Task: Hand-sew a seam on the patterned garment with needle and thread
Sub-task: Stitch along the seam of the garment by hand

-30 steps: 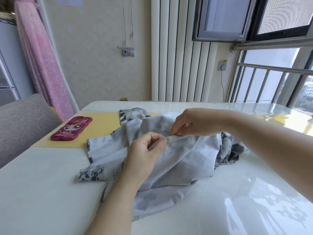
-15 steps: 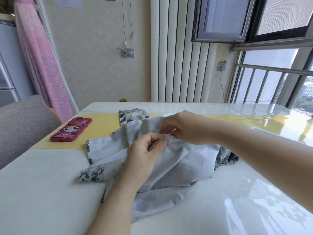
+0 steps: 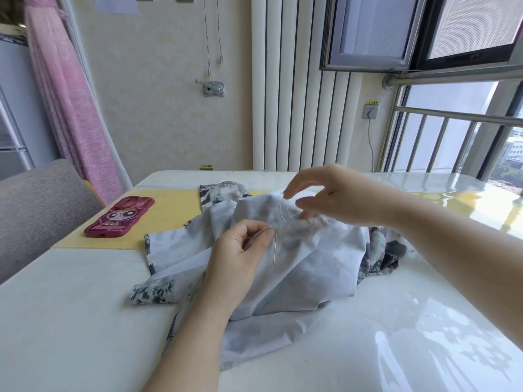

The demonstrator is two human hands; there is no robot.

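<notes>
With the phone (image 3: 120, 217) left on the table (image 3: 70, 306), my left hand (image 3: 240, 261) pinched a fold of the garment (image 3: 311, 273) heaped mid-table, the needle (image 3: 274, 251) hanging beside its thumb, thread (image 3: 283, 213) rising toward my right hand (image 3: 336, 198), fingers loosely spread, gripping nothing.

Two bare forearms ending in slender-fingered hands, left hand (image 3: 240, 258) and right hand (image 3: 336, 199), bare to the frame's edge
</notes>
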